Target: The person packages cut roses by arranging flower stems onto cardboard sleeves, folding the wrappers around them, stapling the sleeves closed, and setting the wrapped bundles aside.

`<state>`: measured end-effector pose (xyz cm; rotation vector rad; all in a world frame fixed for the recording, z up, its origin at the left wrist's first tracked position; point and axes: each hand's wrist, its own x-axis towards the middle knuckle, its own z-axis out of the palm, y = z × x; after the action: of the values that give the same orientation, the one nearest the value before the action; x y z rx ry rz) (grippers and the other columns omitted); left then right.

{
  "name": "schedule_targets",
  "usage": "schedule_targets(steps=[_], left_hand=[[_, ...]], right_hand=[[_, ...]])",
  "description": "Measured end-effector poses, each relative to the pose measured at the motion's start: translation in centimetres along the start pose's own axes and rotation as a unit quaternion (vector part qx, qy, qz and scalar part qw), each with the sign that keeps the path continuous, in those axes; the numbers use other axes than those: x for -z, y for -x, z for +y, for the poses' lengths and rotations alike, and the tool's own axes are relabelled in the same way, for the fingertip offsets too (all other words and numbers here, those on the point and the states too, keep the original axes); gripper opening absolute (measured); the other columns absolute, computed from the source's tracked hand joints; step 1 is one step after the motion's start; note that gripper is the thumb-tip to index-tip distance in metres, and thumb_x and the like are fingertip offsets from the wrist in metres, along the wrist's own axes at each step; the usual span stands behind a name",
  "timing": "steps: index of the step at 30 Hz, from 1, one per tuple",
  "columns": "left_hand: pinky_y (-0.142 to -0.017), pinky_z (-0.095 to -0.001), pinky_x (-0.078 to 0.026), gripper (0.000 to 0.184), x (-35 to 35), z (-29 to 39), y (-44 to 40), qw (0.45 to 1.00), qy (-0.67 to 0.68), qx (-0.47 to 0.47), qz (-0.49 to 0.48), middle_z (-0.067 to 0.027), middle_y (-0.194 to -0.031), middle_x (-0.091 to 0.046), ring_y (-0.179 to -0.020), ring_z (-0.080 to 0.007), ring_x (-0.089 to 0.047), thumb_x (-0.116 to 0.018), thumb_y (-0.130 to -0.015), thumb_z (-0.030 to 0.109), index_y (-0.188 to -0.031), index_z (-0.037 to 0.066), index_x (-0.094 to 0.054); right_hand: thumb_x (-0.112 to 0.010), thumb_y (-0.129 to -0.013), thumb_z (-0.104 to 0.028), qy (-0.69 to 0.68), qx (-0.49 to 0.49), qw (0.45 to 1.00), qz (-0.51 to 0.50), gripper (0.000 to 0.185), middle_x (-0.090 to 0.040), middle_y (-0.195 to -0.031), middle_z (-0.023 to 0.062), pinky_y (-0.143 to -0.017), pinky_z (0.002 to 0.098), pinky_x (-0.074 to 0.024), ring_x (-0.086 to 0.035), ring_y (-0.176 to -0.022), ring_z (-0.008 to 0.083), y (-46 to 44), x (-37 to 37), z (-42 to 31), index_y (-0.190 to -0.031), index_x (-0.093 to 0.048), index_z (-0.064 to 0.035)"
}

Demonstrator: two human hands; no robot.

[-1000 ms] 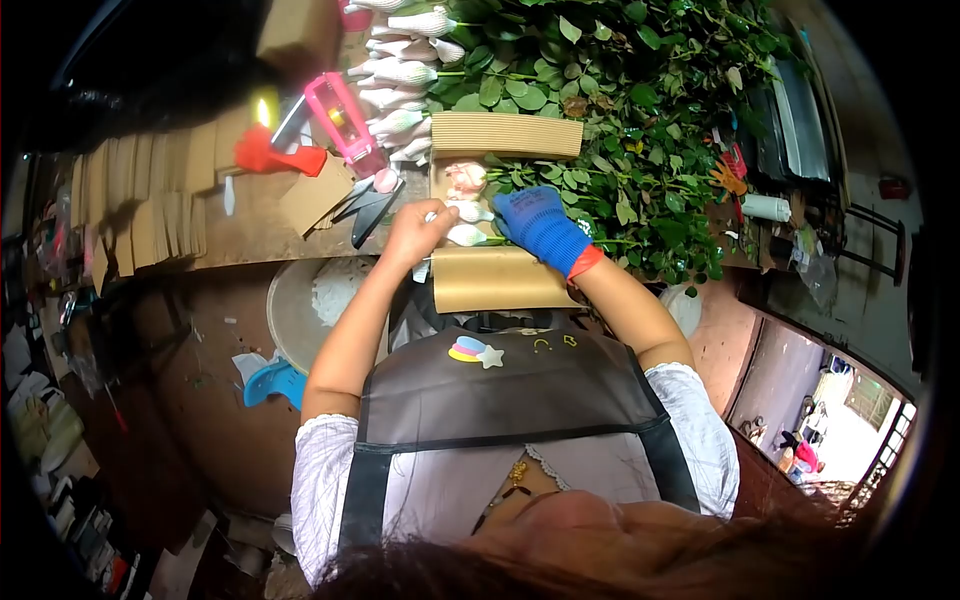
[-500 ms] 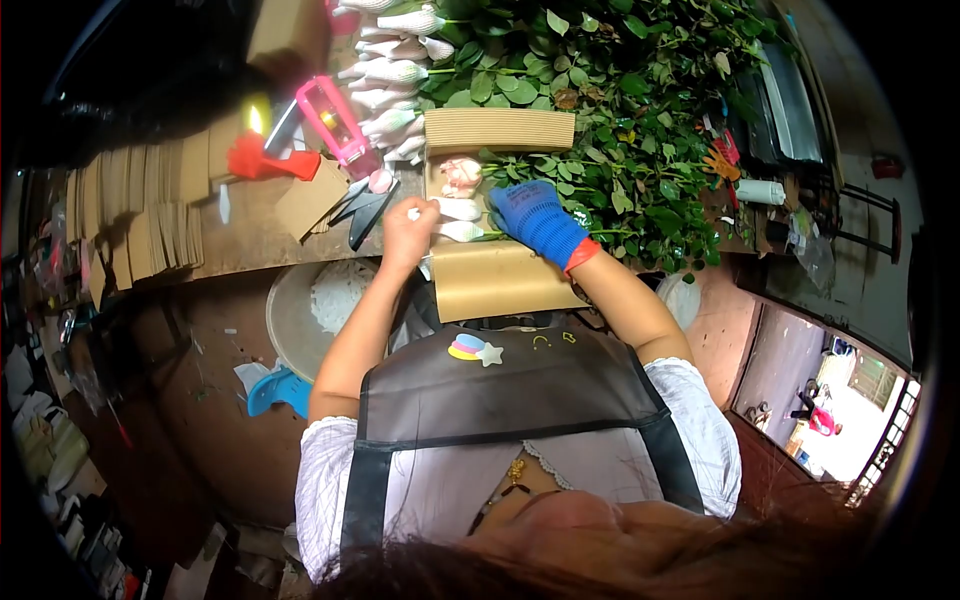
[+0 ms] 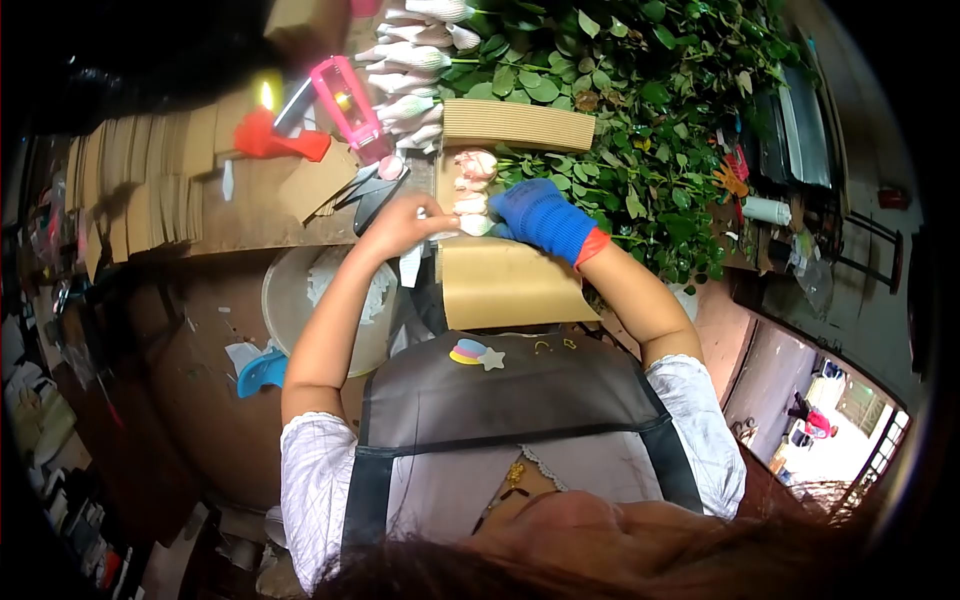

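Small pale pink roses (image 3: 474, 165) lie in a short column at the table's front, heads to the left, on brown kraft paper (image 3: 515, 285). My bare left hand (image 3: 405, 230) has thumb and fingers pinched at the lowest, whitish rose head (image 3: 476, 225), on a bit of white sleeve. Another white sleeve piece (image 3: 410, 266) hangs just below that hand. My right hand (image 3: 545, 222), in a blue knitted glove with a red cuff, curls over the rose stems right behind the heads; its fingertips are partly hidden.
Above lie a corrugated cardboard strip (image 3: 520, 126), white-sleeved roses (image 3: 410, 82) and a heap of leafy stems (image 3: 650, 130). Left are a pink tape dispenser (image 3: 347, 108), black-handled scissors (image 3: 378, 200), a red glove (image 3: 275, 138) and cardboard pieces (image 3: 150, 180). A bin (image 3: 290, 310) with white scraps stands below.
My left hand has drawn left and down, and white sleeving has come off the lower roses, baring pink petals. The gloved right hand stays at the stems. The view has shifted slightly.
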<state>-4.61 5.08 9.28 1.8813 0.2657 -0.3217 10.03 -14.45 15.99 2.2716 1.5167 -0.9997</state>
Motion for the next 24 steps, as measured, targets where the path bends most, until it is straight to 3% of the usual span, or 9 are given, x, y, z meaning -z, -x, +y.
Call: schedule_targets(steps=[6,12,14,16,17,19,20,22,24], left_hand=[[-0.072,-0.0301,-0.047,0.037,-1.7,-0.3,-0.4,0.999,0.034,-0.009,-0.021,-0.0064,-0.075,-0.066,-0.075,-0.0119,-0.057,-0.067,-0.095,0.033,-0.083,-0.002,-0.069],[-0.07,-0.0264,-0.044,0.029,1.4,-1.9,4.9,0.965,0.203,0.082,0.146,-0.0004,-0.078,-0.063,-0.076,-0.0083,-0.053,-0.066,-0.096,0.029,-0.087,0.002,-0.067],[-0.069,-0.0326,-0.047,0.031,5.3,-5.0,8.9,0.989,0.011,0.109,0.099,-0.0071,-0.076,-0.068,-0.073,-0.0144,-0.06,-0.067,-0.094,0.033,-0.084,0.004,-0.071],[-0.074,-0.0424,-0.051,0.031,6.5,-7.4,12.0,0.926,-0.267,0.267,0.019,-0.0145,-0.085,-0.071,-0.085,-0.033,-0.068,-0.073,-0.085,0.038,-0.083,0.007,-0.072],[-0.082,-0.0458,-0.052,0.032,5.9,-9.0,13.5,0.89,-0.383,0.247,0.01,-0.0149,-0.101,-0.071,-0.1,-0.0354,-0.066,-0.073,-0.085,0.04,-0.09,0.008,-0.073],[-0.089,-0.045,-0.05,0.035,5.0,-7.0,12.6,0.884,-0.431,0.181,0.013,-0.0154,-0.109,-0.069,-0.108,-0.0351,-0.063,-0.072,-0.086,0.041,-0.101,0.009,-0.072],[-0.09,-0.0469,-0.048,0.039,4.1,-6.6,11.1,0.946,-0.297,0.109,0.067,-0.0183,-0.11,-0.065,-0.106,-0.0394,-0.059,-0.071,-0.088,0.04,-0.106,0.005,-0.066],[-0.094,-0.0423,-0.047,0.046,1.6,-3.6,6.3,0.988,-0.073,0.001,0.139,-0.0184,-0.112,-0.062,-0.106,-0.0345,-0.06,-0.074,-0.089,0.034,-0.117,0.001,-0.059],[-0.104,-0.0424,-0.041,0.077,-0.9,-0.6,1.9,0.982,-0.075,-0.042,0.168,-0.0241,-0.125,-0.054,-0.12,-0.0381,-0.053,-0.084,-0.078,0.039,-0.13,-0.003,-0.046]], right_hand=[[-0.06,-0.089,-0.029,0.043,0.006,0.999,0.007,0.023,-0.073,-0.094,0.0135,-0.078,0.0439,-0.0554,-0.072,-0.091,0.031,-0.5,-0.5,-0.5,-0.1,-0.072,-0.0118],[-0.06,-0.089,-0.016,0.084,0.043,0.995,0.043,0.015,-0.073,-0.091,0.0133,-0.07,0.0439,-0.0547,-0.072,-0.087,0.0312,-0.7,-1.1,-0.7,-0.094,-0.073,-0.0095],[-0.061,-0.089,-0.014,0.134,0.068,0.985,0.083,0.014,-0.074,-0.091,0.0111,-0.068,0.043,-0.0544,-0.072,-0.086,0.0296,-1.1,-2.3,-0.3,-0.093,-0.074,-0.0088],[-0.063,-0.09,-0.015,0.179,0.055,0.982,0.019,0.015,-0.074,-0.092,0.009,-0.067,0.0425,-0.0542,-0.072,-0.086,0.0275,-1.6,-1.6,-1.1,-0.094,-0.075,-0.0091],[-0.063,-0.09,-0.016,0.2,0.048,0.979,-0.013,0.015,-0.075,-0.093,0.008,-0.066,0.0422,-0.0541,-0.072,-0.085,0.0265,-1.9,-1.4,-1.6,-0.095,-0.076,-0.0092],[-0.063,-0.09,-0.015,0.216,0.058,0.975,-0.012,0.014,-0.074,-0.093,0.0081,-0.066,0.0429,-0.0551,-0.073,-0.085,0.0263,-2.5,-1.8,-1.5,-0.092,-0.076,-0.0119],[-0.062,-0.089,-0.015,0.225,0.061,0.972,-0.013,0.015,-0.074,-0.093,0.0082,-0.066,0.0432,-0.0556,-0.073,-0.085,0.0263,-2.6,-2.0,-1.3,-0.091,-0.076,-0.0132],[-0.061,-0.09,-0.015,0.224,0.057,0.972,-0.034,0.015,-0.074,-0.093,0.0072,-0.067,0.0432,-0.0556,-0.073,-0.084,0.027,-2.6,-1.5,-1.6,-0.092,-0.076,-0.0148],[-0.061,-0.09,-0.016,0.216,0.046,0.974,-0.043,0.015,-0.074,-0.092,0.007,-0.068,0.0431,-0.0557,-0.073,-0.084,0.0279,-2.6,-1.2,-1.7,-0.095,-0.076,-0.016]])
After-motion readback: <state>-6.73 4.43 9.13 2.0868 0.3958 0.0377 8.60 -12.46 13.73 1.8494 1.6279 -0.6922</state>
